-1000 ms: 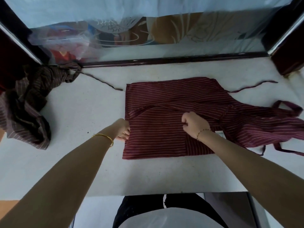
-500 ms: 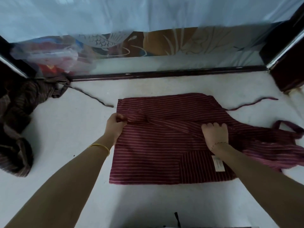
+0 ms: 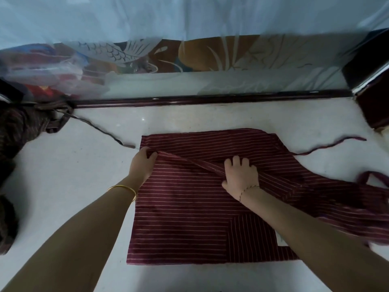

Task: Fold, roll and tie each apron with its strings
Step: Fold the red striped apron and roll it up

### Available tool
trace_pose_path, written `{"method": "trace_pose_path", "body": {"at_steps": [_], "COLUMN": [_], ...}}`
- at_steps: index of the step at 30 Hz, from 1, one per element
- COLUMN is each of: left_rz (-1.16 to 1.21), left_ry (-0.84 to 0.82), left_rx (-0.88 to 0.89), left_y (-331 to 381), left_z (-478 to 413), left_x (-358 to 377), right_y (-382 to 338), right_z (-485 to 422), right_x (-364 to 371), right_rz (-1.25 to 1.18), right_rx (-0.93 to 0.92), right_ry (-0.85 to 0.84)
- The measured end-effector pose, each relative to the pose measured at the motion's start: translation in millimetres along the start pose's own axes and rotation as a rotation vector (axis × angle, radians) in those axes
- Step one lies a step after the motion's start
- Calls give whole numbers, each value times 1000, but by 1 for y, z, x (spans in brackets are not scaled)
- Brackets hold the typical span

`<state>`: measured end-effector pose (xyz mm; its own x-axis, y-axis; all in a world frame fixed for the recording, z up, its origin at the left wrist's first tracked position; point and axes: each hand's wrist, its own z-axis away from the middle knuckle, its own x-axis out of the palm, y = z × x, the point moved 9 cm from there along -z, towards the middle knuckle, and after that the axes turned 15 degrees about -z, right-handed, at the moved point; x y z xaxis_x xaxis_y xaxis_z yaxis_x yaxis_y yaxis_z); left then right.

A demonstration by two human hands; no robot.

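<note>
Head view: striped maroon apron (image 3: 189,218) flat on the white worktop (image 3: 73,186), bib end trailing off to the right.
Left hand (image 3: 142,163): at the apron's left edge, fingers curled round the end of the fold (image 3: 189,163), pinching cloth.
Right hand (image 3: 240,175): mid-apron, fingers bent over the same fold with the thumb on its near side, gripping cloth.
Fold: raised ridge slanting between the two hands, higher at the left, not yet square with the stripes.
String (image 3: 332,145): loose on the worktop past the far right corner, well apart from both hands.
Step in hand: by the look of it, the first lengthwise fold, early in the task; rolling and tying not yet begun.
Doing it well: carry both ends across together, match the ridge to a stripe, then lay it down and smooth outward from the middle.
Watch for: a skewed fold giving a cone-shaped roll; string trapped inside the layers, so best kept out to the right.
Elsewhere: brown apron (image 3: 16,127) heaped at the left, its tie (image 3: 101,131) ending just beside the maroon one's far left corner.
</note>
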<state>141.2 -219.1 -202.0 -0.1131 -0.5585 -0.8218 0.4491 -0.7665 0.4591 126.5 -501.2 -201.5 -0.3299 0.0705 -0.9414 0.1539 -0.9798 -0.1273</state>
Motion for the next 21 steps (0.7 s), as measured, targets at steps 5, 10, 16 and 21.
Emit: {"method": "trace_pose_path", "body": {"at_steps": [5, 10, 16, 21], "left_rz": [-169, -288, -425, -500], "left_ry": [12, -5, -14, -17], "left_rx": [40, 86, 21, -51], "left_y": [3, 15, 16, 11], "left_z": [-8, -24, -50, -59], "left_x": [0, -7, -12, -10], "right_y": [35, 95, 106, 112], "right_z": [-12, -76, -117, -138], "right_x": [-18, -40, -49, -62], "right_rz": [-30, -96, -23, 32], "right_rx": [60, 152, 109, 97], "right_ry": [-73, -182, -84, -68]}}
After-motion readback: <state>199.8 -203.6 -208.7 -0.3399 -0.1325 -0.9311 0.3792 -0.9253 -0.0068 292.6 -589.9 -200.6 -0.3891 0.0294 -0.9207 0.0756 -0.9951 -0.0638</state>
